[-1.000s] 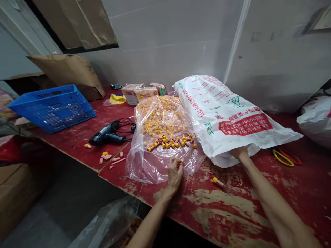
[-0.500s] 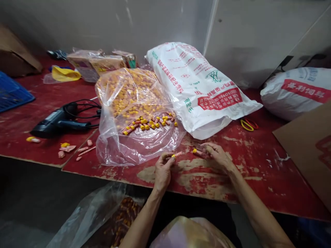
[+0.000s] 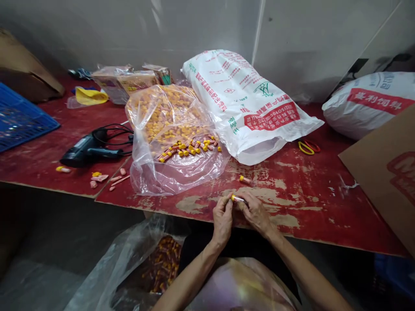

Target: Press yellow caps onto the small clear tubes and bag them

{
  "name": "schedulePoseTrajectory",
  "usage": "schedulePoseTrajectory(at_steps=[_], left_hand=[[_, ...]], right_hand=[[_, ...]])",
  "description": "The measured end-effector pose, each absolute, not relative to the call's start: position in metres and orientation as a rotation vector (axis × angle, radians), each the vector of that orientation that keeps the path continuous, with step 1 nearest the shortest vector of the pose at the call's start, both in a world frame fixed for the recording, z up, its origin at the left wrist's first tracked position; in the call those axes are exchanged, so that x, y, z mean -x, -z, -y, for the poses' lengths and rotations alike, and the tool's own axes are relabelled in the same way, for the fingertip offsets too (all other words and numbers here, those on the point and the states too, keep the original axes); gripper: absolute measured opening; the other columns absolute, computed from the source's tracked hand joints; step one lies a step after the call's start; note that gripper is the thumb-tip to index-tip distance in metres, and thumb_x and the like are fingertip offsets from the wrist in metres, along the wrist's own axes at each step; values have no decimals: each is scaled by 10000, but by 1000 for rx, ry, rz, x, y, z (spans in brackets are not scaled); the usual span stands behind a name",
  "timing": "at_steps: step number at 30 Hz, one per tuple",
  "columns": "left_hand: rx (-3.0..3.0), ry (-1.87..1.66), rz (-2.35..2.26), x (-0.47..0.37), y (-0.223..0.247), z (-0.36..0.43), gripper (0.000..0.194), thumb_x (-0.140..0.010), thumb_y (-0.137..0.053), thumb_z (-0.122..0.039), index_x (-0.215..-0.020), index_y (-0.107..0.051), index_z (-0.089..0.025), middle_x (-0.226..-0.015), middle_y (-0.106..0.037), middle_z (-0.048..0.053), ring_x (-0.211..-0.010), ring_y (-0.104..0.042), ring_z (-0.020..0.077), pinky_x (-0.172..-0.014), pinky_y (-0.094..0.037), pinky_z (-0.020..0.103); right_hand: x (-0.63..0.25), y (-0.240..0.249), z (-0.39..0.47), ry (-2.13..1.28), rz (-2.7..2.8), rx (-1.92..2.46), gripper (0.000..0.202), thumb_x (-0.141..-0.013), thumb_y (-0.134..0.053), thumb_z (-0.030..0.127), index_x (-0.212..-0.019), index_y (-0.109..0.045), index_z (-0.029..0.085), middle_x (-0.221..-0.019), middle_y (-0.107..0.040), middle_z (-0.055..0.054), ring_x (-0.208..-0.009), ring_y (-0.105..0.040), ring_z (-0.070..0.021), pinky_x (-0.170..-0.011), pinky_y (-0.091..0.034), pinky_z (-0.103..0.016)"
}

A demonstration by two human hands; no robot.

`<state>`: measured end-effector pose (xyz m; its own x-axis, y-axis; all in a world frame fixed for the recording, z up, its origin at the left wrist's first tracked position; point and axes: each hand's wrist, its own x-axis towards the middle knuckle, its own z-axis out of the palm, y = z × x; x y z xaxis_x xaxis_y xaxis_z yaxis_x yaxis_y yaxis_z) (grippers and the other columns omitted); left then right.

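At the near edge of the table, my two hands meet around a small clear tube with a yellow cap (image 3: 238, 198). My left hand (image 3: 222, 216) pinches it at the yellow cap end. The fingers of my right hand (image 3: 257, 214) are closed around its other end. Just beyond them a second yellow-capped tube (image 3: 246, 179) with pinkish contents lies on the red table (image 3: 292, 198). To the left, a clear plastic bag (image 3: 181, 177) holds many similar yellow-capped tubes, some loose near its mouth.
A white printed sack (image 3: 246, 103) lies behind the bag, with scissors (image 3: 308, 147) at its right. A heat gun (image 3: 84, 149), loose pink pieces (image 3: 100, 177) and a blue crate (image 3: 26, 116) are at left. A cardboard box (image 3: 382, 164) stands right. Below hangs another bag of tubes (image 3: 162, 263).
My hands were apart, the left holding a yellow-capped pink stick and the right a clear tube. Now they have come together on one tube. The view has shifted slightly.
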<state>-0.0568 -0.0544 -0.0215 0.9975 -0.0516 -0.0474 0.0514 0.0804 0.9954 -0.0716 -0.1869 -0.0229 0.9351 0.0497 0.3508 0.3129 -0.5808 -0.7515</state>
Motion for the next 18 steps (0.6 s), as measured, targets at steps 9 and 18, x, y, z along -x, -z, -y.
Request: schedulePoseTrajectory(at_steps=[9, 18], left_hand=[[-1991, -174, 216, -10, 19, 40, 218, -816, -499, -182, -916, -692, -162, -1011, -601, 104, -881, -612, 194, -787, -501, 311], [-2616, -471, 182, -163, 8, -3, 254, -840, -397, -133, -934, -631, -98, -1027, -531, 189, -919, -546, 289, -715, -446, 358]], right_hand=[[47, 45, 203, 496, 254, 2428, 210, -962, -416, 303, -1024, -596, 215, -1028, -614, -99, -971, -550, -279, -839, -412, -419], [-16, 30, 258, 612, -160, 2655, 286, -934, -375, 221, -1066, -624, 172, -1028, -614, -100, -955, -546, -219, -864, -440, -346]])
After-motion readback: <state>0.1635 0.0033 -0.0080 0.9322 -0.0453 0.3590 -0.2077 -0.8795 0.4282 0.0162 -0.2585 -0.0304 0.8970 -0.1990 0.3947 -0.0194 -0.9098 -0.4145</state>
